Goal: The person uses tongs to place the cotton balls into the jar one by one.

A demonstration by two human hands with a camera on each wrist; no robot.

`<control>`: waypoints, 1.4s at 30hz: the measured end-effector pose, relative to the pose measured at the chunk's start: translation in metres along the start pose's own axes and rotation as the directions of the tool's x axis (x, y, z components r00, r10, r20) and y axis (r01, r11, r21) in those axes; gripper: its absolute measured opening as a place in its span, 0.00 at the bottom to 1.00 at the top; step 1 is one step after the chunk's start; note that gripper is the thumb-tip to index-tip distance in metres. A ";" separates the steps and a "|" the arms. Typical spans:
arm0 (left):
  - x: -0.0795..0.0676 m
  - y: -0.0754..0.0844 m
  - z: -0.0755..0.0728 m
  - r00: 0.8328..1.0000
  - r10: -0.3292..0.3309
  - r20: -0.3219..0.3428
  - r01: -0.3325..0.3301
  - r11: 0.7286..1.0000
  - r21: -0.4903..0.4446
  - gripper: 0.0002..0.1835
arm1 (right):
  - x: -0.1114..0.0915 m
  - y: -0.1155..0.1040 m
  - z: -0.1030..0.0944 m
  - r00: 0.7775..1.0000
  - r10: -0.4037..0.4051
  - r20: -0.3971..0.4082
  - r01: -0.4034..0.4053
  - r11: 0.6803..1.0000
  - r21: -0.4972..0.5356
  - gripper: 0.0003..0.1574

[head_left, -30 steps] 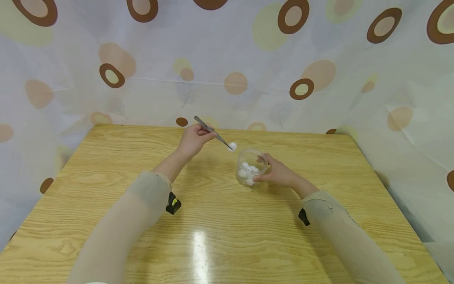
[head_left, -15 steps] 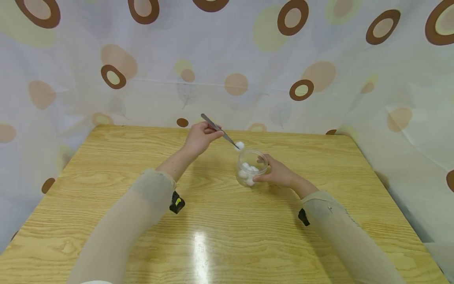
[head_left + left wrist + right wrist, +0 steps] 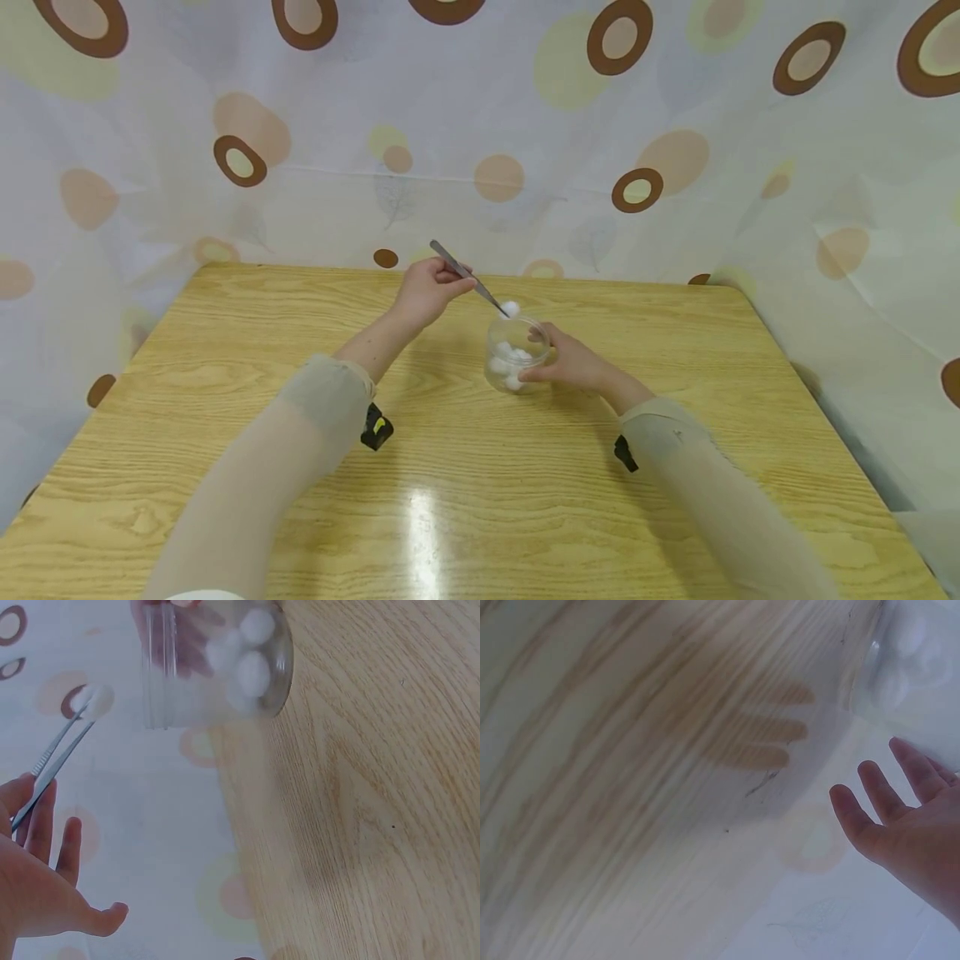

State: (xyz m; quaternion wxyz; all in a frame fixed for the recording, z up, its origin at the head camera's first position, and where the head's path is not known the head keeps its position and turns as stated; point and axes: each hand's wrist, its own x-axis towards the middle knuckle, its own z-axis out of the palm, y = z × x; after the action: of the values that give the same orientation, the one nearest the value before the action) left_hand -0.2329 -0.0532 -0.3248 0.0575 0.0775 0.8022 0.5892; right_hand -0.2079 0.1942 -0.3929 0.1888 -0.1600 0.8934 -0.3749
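My left hand (image 3: pixel 426 293) pinches metal tweezers (image 3: pixel 470 279) between thumb and fingers. At their tips is a white cotton ball (image 3: pixel 510 309), which in the head view appears just behind the rim of a clear, lidless jar (image 3: pixel 199 699). Several white cotton balls (image 3: pixel 253 673) lie inside that jar, at its bottom. My right hand (image 3: pixel 573 362) grips the jar from the right, thumb on the near side and fingers on the far side. In the left wrist view the held ball (image 3: pixel 97 702) is apart from the jar's mouth.
A wooden table (image 3: pixel 480 483) lies under both hands. Patterned sheeting (image 3: pixel 450 100) hangs behind it and at its sides. Black wrist devices show at the left sleeve (image 3: pixel 330 400) and the right sleeve (image 3: pixel 663 425).
My left hand has moved right, bringing the tweezers and cotton ball toward the jar. In the last half second my right hand has shifted the jar a little left, under the ball.
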 end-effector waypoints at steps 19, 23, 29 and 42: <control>0.000 -0.006 0.008 0.999 0.043 0.017 -0.044 0.998 0.043 0.15 | 0.002 -0.004 0.004 1.000 0.009 0.011 -0.010 1.000 0.030 0.56; 0.000 -0.009 0.010 0.999 0.037 0.029 -0.038 0.999 0.035 0.15 | 0.002 -0.004 0.004 1.000 0.010 0.017 -0.011 1.000 0.029 0.56; -0.001 -0.009 0.009 0.999 0.040 0.031 -0.041 0.999 0.026 0.17 | 0.003 -0.005 0.004 1.000 -0.001 0.012 0.001 1.000 0.018 0.55; -0.002 -0.009 0.004 0.998 0.056 0.001 -0.056 0.998 -0.006 0.16 | 0.002 -0.004 0.004 1.000 -0.010 0.000 0.010 1.000 0.018 0.53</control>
State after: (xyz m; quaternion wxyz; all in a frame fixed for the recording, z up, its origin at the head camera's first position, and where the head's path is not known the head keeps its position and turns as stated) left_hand -0.2307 -0.0524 -0.3350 0.0418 0.1001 0.7979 0.5930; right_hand -0.2068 0.1881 -0.3929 0.1886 -0.1627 0.8891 -0.3839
